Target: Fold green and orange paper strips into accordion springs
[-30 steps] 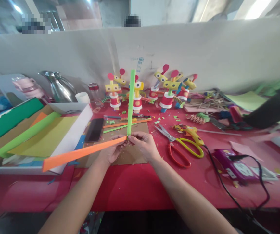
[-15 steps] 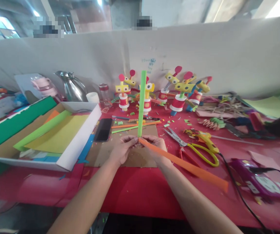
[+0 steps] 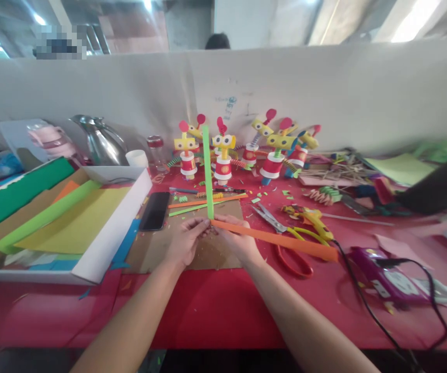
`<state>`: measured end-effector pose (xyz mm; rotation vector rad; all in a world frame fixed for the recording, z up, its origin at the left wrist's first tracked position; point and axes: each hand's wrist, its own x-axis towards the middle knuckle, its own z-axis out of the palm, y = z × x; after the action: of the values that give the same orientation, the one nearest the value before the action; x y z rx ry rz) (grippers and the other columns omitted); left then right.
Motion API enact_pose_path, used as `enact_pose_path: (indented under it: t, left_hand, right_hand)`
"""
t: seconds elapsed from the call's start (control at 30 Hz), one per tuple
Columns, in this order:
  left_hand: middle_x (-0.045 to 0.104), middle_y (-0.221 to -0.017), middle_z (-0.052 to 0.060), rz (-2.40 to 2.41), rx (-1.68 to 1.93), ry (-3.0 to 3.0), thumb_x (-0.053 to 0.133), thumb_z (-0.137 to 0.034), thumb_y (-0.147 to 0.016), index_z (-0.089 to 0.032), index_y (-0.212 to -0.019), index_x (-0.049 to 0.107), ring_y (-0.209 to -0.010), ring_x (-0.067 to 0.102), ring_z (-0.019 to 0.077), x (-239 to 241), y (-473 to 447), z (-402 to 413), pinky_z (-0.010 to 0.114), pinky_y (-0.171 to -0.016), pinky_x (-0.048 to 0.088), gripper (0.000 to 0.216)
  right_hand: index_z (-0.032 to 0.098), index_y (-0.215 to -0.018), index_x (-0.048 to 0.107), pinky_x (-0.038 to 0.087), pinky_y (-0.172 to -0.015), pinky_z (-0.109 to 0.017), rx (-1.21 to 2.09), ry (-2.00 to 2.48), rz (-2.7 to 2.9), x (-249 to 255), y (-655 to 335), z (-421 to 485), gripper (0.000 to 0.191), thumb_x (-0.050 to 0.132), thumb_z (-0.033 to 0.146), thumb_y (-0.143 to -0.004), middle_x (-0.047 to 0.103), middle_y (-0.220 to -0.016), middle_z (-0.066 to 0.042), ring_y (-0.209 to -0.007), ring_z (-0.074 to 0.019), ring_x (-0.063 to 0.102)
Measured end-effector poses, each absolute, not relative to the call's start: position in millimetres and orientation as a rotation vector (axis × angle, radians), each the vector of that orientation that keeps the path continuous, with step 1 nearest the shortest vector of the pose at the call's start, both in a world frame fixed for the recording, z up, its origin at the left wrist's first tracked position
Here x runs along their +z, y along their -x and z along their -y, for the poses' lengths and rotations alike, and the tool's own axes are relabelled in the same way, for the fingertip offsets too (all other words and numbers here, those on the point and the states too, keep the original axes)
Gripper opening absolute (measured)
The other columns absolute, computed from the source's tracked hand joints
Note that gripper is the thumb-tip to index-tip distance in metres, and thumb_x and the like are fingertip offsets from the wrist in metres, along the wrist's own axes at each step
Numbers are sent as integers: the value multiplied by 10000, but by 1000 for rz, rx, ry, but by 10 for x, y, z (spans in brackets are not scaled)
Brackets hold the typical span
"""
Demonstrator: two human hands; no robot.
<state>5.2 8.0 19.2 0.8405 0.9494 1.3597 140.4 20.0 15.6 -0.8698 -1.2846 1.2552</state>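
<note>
Both hands meet over the cardboard [image 3: 149, 251]: left hand [image 3: 186, 243] pinches the green strip [image 3: 207, 171], standing toward twelve o'clock, and right hand [image 3: 235, 241] pinches the orange strip [image 3: 278, 240], running toward four. Mid-fold, I'd say; the crossing wants a square, tight crease.

Scissors [image 3: 273, 222], yellow glue gun [image 3: 311, 216], black phone [image 3: 154, 211], paper-cup figures [image 3: 223, 167], steel kettle [image 3: 101, 145] on red table [image 3: 215, 311].

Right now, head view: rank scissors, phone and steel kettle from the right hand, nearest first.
From the right hand, pinching the paper strips with the left hand:
1. Scissors: just to its right.
2. Phone: left, beyond the left hand.
3. Steel kettle: far back left.
</note>
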Motion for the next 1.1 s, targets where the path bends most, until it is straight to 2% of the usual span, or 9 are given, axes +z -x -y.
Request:
enact_pose_path:
  t: [0.07, 0.13, 0.27, 0.33, 0.5, 0.63, 0.8, 1.1]
  left_hand:
    - [646, -625, 0, -966, 1430, -779, 795, -273, -600, -143, -704, 713, -569, 538, 68, 193, -77, -86, 192, -554, 388, 186]
    - [650, -643, -9, -964, 1475, -738, 797, -256, -594, -147, -714, 710, -578, 543, 61, 197, -100, -87, 183, -568, 405, 184]
    - [643, -637, -21, -955, 1468, -720, 797, -241, -593, -150, -706, 695, -586, 554, 62, 210, -123, -75, 181, -592, 431, 177]
    - [642, -644, -22, -945, 1458, -725, 795, -240, -599, -152, -712, 692, -591, 555, 61, 210, -123, -69, 176, -591, 433, 176]
    - [627, -644, -39, -926, 1409, -720, 788, -218, -615, -163, -729, 678, -576, 542, 48, 221, -105, -62, 157, -563, 413, 167]
    - [654, -699, -25, -969, 1331, -763, 782, -246, -630, -181, -801, 682, -604, 571, 73, 257, -66, -62, 176, -553, 411, 209]
    - [635, -615, -4, -1065, 1330, -829, 818, -231, -559, -130, -646, 675, -579, 564, 85, 245, 2, -87, 196, -578, 421, 196]
    - [640, -618, 2, -1035, 1381, -769, 829, -208, -519, -135, -621, 682, -572, 554, 95, 243, -27, -84, 227, -587, 437, 193]
  right_hand:
    - [198, -982, 720, 531, -787, -331, 1297, 826, 1224, 158, -1387, -186, 353, 748, 301, -645, 724, -925, -52, -822, -192, 661]
    - [196, -1032, 693, 532, -797, -337, 1372, 798, 1135, 154, -1362, -180, 433, 771, 308, -620, 729, -913, -49, -820, -192, 666]
    - [158, -823, 725, 534, -709, -314, 1371, 836, 1074, 159, -1331, -190, 270, 738, 367, -653, 723, -751, -49, -688, -174, 651]
    - [149, -755, 729, 525, -679, -300, 1388, 839, 1072, 169, -1333, -197, 246, 717, 379, -670, 711, -688, -45, -647, -164, 635]
    - [156, -739, 728, 487, -622, -259, 1374, 837, 1038, 174, -1351, -209, 201, 718, 340, -659, 693, -654, -23, -590, -131, 596]
    - [159, -737, 723, 475, -621, -256, 1372, 852, 1084, 146, -1361, -232, 167, 711, 304, -655, 698, -679, -20, -603, -132, 600]
    - [141, -680, 712, 434, -550, -230, 1402, 926, 1147, 152, -1377, -245, 165, 729, 294, -620, 643, -562, 5, -524, -102, 548]
    - [147, -647, 692, 441, -549, -221, 1466, 923, 1108, 184, -1383, -232, 203, 725, 346, -623, 650, -564, -5, -526, -97, 557]
